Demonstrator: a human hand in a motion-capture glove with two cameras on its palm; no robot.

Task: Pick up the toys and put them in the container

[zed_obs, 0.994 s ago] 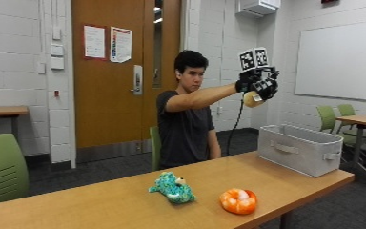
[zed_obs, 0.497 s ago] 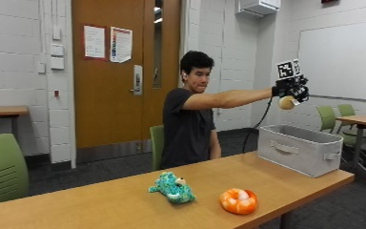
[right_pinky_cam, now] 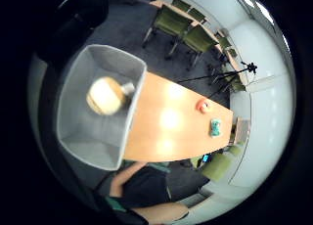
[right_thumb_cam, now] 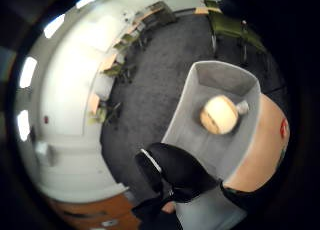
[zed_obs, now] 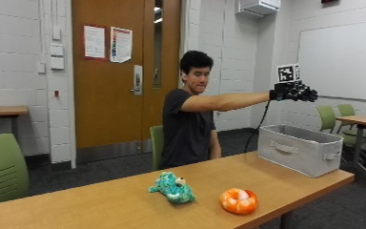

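**Round toy in the air over the grey bin, two toys remaining on the tabletop**

The gloved right hand (zed_obs: pixel 295 91) is stretched out above the grey fabric container (zed_obs: pixel 300 148), which stands at the right end of the long wooden tabletop (zed_obs: pixel 106 202), close to its corner. The grip is open, fingers spread, holding nothing. In the palm views a cream round ball-shaped toy (right_pinky_cam: pixel 105 95) with a small grey stub on one side appears over the inside of the container, apart from the hand; whether it touches the floor of the bin I cannot tell.

From the container, the orange-and-white round plush toy (zed_obs: pixel 238 201) lies at about 8 o'clock, near the front edge. The teal plush frog toy (zed_obs: pixel 172 187) lies just beside it at 9 o'clock, its long axis along the tabletop. Bare wood lies between the toys and the container.
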